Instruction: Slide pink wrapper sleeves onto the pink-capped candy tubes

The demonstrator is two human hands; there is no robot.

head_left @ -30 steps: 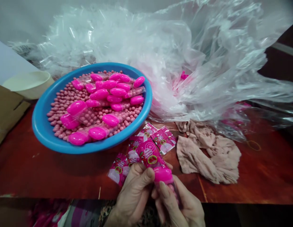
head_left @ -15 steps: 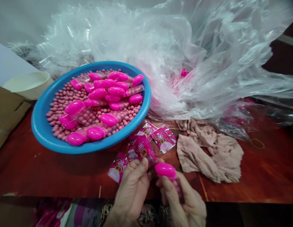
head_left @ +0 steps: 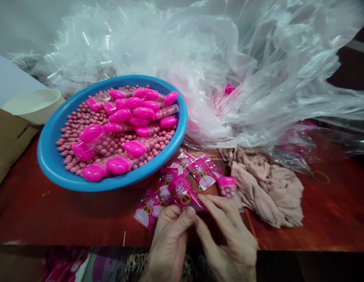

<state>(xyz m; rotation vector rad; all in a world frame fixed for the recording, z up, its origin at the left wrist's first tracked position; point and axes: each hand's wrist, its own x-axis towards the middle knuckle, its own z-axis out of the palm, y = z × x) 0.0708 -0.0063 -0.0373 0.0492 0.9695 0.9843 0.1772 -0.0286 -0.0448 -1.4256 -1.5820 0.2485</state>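
Head view: the left hand point(head_left: 170, 239) pinches one printed packet point(head_left: 183, 191) between thumb and curled fingers; the right hand point(head_left: 231, 239), thumb and forefinger parted, is at its near edge, contact unclear. Held above the red table point(head_left: 82, 219), the packet slants, its long axis running away and leftward, far end toward one blue basin point(head_left: 111, 186). At least four other packets point(head_left: 146, 209) lie around it. One loose tube point(head_left: 226, 183) lies beside one tan cloth point(head_left: 270, 192); the basin holds over a dozen capped tubes point(head_left: 118, 165).
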